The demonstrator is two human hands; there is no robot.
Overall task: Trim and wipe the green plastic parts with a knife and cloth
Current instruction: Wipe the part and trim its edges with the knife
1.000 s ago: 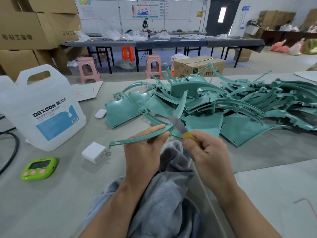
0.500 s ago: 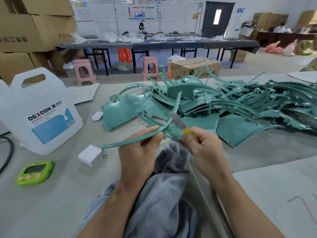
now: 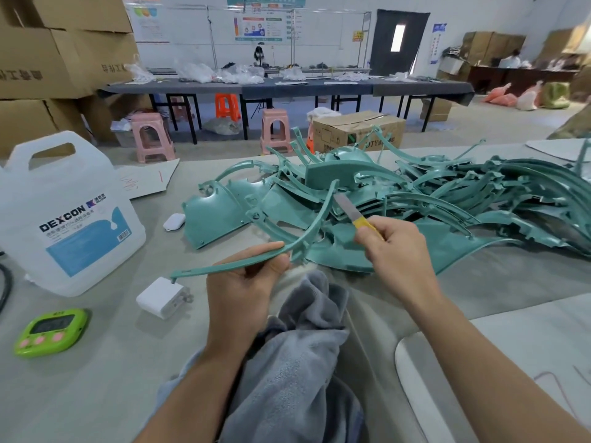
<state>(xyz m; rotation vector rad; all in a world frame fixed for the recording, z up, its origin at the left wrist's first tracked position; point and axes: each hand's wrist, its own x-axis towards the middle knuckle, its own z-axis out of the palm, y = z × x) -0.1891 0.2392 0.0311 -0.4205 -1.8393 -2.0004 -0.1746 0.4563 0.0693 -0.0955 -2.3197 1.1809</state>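
Over the near edge of the bench (image 3: 96,378), the left hand (image 3: 243,289) grips a curved strip (image 3: 198,271) and the right hand (image 3: 396,251) grips the knife (image 3: 351,212), blade by the strip, so trimming seems underway, with wiping by the cloth (image 3: 303,362) below and the pile (image 3: 447,199) behind apparently left.

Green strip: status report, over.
Left hand grips curved green strip. Right hand holds knife, blade at strip's far end. Grey cloth below hands, idle. Nothing blocking.

Grey felt-covered table (image 3: 96,378), bearing heap of green plastic parts (image 3: 447,203), white plastic jug (image 3: 64,219), lime-green timer (image 3: 51,332), white plug adapter (image 3: 160,297), grey towelling cloth (image 3: 297,362).
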